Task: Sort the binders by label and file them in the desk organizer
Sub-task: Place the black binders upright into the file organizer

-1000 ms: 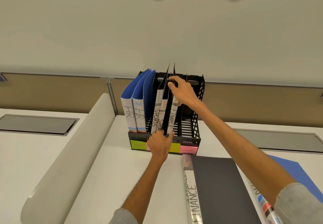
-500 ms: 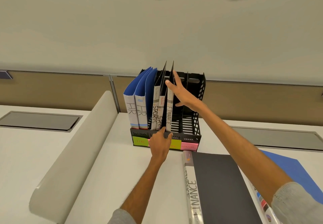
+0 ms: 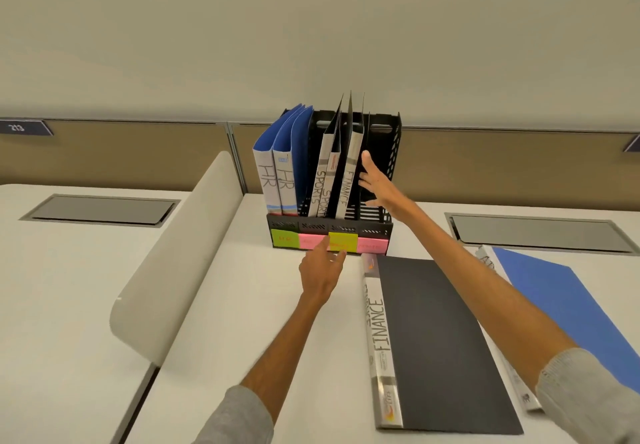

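next: flat FINANCE binder [image 3: 436, 339] on desk [image 3: 242, 305], blue binder [image 3: 568, 305] to its right | left hand [image 3: 323, 270] relaxed, fingers holding nothing, tips at organizer [image 3: 393, 153] front labels | right hand [image 3: 377, 184] flat, fingers straight against filed FINANCE binder [image 3: 350, 180], just right of SPORTS binders [image 3: 317, 187] | todo: push upright, seat fully, leave gap for second FINANCE

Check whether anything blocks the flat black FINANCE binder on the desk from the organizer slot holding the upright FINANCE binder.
Only the person's own right hand, open just right of the upright FINANCE binder in the black mesh desk organizer. No object lies between the flat black FINANCE binder and it.
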A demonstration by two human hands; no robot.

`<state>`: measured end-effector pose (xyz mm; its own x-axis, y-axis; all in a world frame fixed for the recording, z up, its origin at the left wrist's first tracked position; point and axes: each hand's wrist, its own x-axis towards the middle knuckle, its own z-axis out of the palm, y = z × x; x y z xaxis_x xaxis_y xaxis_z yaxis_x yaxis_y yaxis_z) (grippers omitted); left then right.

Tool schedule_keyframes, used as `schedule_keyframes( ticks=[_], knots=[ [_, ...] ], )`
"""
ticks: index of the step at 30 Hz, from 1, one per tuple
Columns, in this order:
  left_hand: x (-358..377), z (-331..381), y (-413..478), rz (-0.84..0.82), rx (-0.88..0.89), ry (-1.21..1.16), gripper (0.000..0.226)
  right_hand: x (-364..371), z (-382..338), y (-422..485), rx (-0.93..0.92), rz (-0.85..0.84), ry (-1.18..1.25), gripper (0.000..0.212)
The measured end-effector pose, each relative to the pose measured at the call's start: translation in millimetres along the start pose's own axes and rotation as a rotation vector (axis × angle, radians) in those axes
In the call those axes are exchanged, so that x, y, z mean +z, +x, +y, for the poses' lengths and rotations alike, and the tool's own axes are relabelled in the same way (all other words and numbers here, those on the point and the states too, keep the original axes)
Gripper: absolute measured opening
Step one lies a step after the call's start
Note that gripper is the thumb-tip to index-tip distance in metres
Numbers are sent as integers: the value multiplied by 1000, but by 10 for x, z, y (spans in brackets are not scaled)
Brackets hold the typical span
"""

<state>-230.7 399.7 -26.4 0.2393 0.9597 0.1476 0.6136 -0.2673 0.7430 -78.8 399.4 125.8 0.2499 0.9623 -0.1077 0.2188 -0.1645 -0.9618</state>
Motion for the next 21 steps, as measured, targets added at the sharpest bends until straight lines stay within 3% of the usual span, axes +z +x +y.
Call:
schedule_keyframes(
  ticks=[6, 14, 21],
  knots=[
    [152, -29, -372, -126, -131, 51, 62, 23, 579, -367, 118, 73, -139, 65],
    [379, -3, -774, -306, -219, 89, 71, 4, 1391, -729, 205, 65, -378, 44],
    [490, -69, -946, -446, -282, 194, 75, 15, 1760, -900, 333, 48, -519, 58]
  ],
)
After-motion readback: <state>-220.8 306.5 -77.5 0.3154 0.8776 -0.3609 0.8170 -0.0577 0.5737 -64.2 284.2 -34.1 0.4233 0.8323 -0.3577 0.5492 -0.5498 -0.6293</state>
